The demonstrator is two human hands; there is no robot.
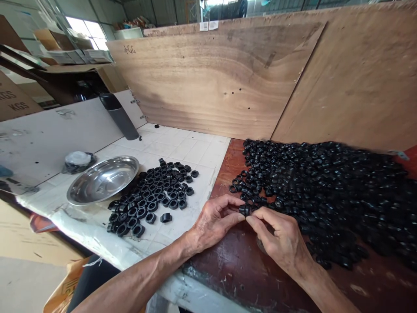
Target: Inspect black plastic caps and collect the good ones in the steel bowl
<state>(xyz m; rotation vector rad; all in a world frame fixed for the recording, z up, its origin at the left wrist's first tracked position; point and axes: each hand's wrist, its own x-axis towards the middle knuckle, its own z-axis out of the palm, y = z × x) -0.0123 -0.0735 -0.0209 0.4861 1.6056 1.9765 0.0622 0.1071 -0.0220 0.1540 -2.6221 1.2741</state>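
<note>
Between my two hands is a small black ring-shaped plastic part (244,210), held over the near side of the red-brown board. My left hand (215,219) pinches it from the left with thumb and fingers. From the right, the thumb and forefinger of my right hand (278,232) close at its other side; whether they grip this same part or a second small piece is hidden. A large heap of black parts (319,187) spreads behind and to the right of my hands. To the left, many similar black rings (151,191) lie in a loose group on the white surface.
A shiny metal bowl (104,180) rests tilted at the left, its right side by the rings. Behind it stand a clear-lidded container (77,161) and a dark bottle (120,117). A tall plywood panel (208,82) closes off the back; a white side board (48,134) borders the left.
</note>
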